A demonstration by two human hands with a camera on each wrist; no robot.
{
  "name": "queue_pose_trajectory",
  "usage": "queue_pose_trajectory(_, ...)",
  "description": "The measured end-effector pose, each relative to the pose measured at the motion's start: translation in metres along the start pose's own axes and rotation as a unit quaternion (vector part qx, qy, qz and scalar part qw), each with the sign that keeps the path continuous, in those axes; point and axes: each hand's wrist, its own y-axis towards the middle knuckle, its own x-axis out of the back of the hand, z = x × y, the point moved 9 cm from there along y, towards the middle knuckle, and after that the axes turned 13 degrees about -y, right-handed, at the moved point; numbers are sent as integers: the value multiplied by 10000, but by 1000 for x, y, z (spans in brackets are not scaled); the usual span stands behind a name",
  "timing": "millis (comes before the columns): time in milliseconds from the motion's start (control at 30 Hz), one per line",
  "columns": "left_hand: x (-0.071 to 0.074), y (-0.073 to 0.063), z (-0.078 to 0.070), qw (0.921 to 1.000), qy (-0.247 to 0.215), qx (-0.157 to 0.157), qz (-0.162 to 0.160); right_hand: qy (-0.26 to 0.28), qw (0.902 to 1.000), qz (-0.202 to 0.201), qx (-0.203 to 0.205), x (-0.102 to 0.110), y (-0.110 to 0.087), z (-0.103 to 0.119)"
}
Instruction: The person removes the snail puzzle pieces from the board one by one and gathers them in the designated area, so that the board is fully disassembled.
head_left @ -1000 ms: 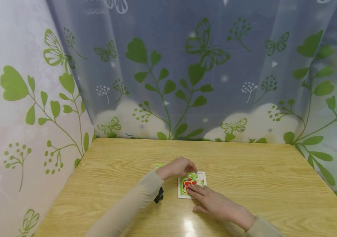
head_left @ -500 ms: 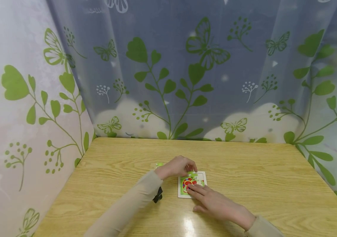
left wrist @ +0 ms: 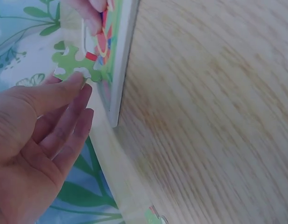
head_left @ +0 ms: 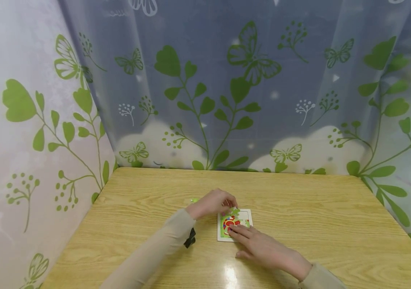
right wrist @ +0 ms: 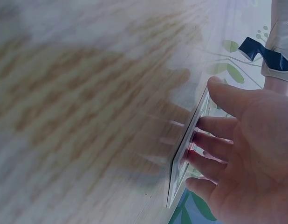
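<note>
A small jigsaw puzzle (head_left: 250,216) in a white-rimmed tray lies on the table in the head view, partly filled, with a red and green picture. My left hand (head_left: 212,202) is over its far left corner. In the left wrist view, the thumb and fingers of that hand pinch a green puzzle piece (left wrist: 67,63) with white patches, tilted above the board. My right hand (head_left: 263,247) rests on the near right part of the puzzle with its fingers extended. The right wrist view shows these fingertips touching the board (right wrist: 174,170); they hide part of the picture.
Another green puzzle piece (head_left: 194,200) lies on the wooden table (head_left: 137,192), left of the board and partly behind the left wrist. A black strap (head_left: 190,238) hangs at the left sleeve. Printed curtains (head_left: 205,100) enclose the table's back and sides.
My left hand has drawn back slightly to the left and away from me, lifting the puzzle piece a little. The right hand and the board have stayed put.
</note>
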Motion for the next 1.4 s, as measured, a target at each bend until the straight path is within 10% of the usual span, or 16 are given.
queue_pose_trajectory(667, 27, -19, 11, 9953, -873, 20, -426, -170, 9996, -182, 106, 2, 0, 4)
queue_pose_trajectory(1400, 65, -64, 62, 9749, -1802, 289, -1278, -212, 9998, 16, 59, -2, 0, 4)
